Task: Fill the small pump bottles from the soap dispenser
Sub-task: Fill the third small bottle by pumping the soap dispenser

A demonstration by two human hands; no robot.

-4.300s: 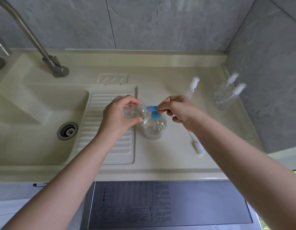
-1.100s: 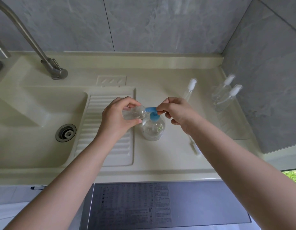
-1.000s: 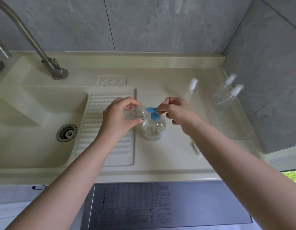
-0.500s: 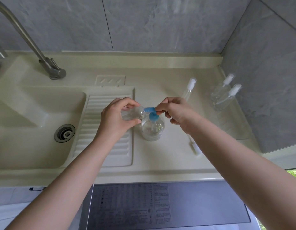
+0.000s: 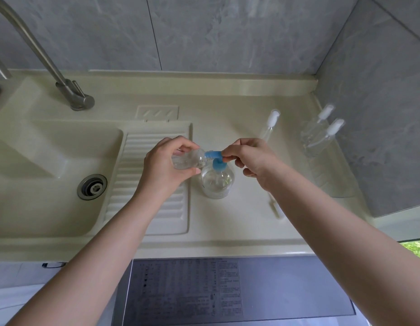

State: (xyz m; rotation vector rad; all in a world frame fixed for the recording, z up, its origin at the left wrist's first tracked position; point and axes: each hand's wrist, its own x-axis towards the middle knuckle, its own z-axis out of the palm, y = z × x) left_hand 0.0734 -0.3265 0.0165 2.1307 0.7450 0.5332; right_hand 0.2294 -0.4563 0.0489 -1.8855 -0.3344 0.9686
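Observation:
A clear soap dispenser [image 5: 217,182] with a blue pump head [image 5: 214,157] stands on the cream counter beside the drainboard. My left hand [image 5: 165,164] grips a small clear bottle [image 5: 189,160], tilted on its side with its open mouth at the blue spout. My right hand [image 5: 250,160] pinches the back end of the blue pump head. A loose white pump top with its tube [image 5: 276,208] lies on the counter under my right forearm. Three more small pump bottles stand behind: one [image 5: 270,125] near my right hand, two [image 5: 319,130] by the right wall.
A cream sink basin [image 5: 51,165] with a metal drain [image 5: 92,186] is at the left, and a ribbed drainboard [image 5: 152,203] lies next to it. A steel faucet [image 5: 72,95] rises at the back left. A grey appliance top [image 5: 227,290] sits below the counter edge.
Almost nothing differs; both hands keep the same hold on the small bottle and the blue pump head, with only slight camera shifts.

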